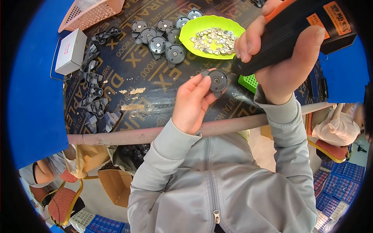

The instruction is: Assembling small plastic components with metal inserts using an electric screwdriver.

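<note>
My left hand [189, 106] pinches a round dark grey plastic part [219, 82] with small tabs and a hole at its centre, above the table's near side. In my right hand [281, 79] is a black and orange electric screwdriver [278, 50], my fingers wrapped round its body. The tool's nose points down and left, close to the right edge of the plastic part; whether its tip touches the part I cannot tell. Several similar round grey parts [175, 53] lie beyond my left hand. Past the screwdriver's nose stands a yellow-green bowl [190, 31] of small silvery discs [211, 40].
A green perforated tray [248, 82] sits partly behind my right wrist. Dark angular plastic pieces [93, 85] form a row at left, beside a white box [71, 51]. A pink basket [91, 15] stands at the far left. The table's rounded front edge [116, 136] crosses before me.
</note>
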`<state>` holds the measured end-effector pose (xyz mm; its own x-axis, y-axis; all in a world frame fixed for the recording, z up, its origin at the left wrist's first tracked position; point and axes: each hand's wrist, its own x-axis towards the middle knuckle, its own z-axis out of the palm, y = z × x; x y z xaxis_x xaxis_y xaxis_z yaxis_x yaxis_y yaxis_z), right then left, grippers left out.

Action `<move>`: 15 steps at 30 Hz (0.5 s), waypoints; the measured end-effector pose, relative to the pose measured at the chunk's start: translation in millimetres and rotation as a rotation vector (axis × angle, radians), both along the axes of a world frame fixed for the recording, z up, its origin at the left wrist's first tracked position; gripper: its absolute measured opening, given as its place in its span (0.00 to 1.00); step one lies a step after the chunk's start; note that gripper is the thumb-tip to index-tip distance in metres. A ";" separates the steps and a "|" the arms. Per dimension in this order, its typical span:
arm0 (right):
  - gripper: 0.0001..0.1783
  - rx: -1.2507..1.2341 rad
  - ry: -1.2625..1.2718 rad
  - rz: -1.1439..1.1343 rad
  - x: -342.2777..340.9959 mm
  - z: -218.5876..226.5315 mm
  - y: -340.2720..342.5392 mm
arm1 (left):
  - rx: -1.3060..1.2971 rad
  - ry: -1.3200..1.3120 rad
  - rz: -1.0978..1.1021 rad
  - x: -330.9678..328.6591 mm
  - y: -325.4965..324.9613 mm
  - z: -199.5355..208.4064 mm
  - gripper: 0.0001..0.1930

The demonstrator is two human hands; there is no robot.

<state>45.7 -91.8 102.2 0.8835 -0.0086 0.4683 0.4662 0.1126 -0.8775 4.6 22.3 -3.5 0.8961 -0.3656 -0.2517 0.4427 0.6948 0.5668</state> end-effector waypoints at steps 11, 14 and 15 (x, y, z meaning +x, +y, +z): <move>0.37 0.170 0.036 -0.057 -2.7 -1.8 8.0 | -0.007 -0.015 -0.008 -0.1 0.8 0.7 0.15; 0.37 0.217 0.045 -0.082 -4.9 -2.8 12.3 | -0.014 -0.008 -0.009 0.4 0.5 2.9 0.15; 0.37 0.233 0.049 -0.089 -5.8 -3.4 13.9 | -0.019 -0.001 -0.010 0.5 0.4 3.5 0.15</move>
<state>39.9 -77.8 98.8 0.8960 -0.1905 0.4012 0.4410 0.2748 -0.8544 5.1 22.7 0.1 0.8925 -0.3795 -0.2437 0.4493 0.7007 0.5542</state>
